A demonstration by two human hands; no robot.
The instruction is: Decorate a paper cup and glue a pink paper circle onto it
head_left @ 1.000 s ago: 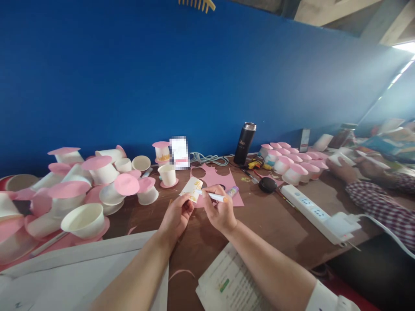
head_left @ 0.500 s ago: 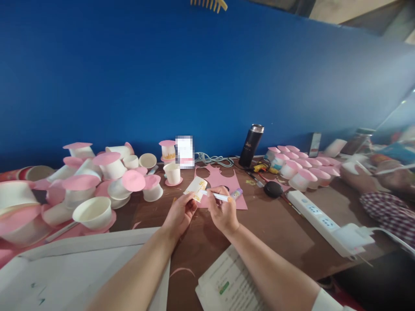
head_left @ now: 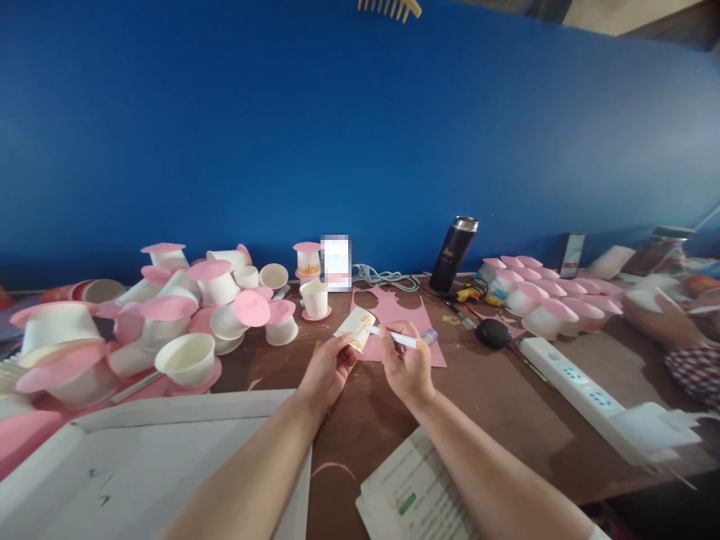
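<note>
in the head view, my left hand (head_left: 329,369) has its thumb and fingers closed on the low edge of a small white piece (head_left: 349,324) with yellow marks. i can't tell if it is a cup or a card. my right hand (head_left: 409,369) is closed around a white pen (head_left: 403,339) with an orange end, and the pen's tip is at the piece. the piece is tilted over the middle of the worktop (head_left: 484,420), by the left side of the cut pink sheet (head_left: 436,356). near the left edge, an open cup (head_left: 185,361) stands on a pink disc, its pale inside showing. another cup (head_left: 315,301) stands upright near the back edge, and its inside is hard to see.
</note>
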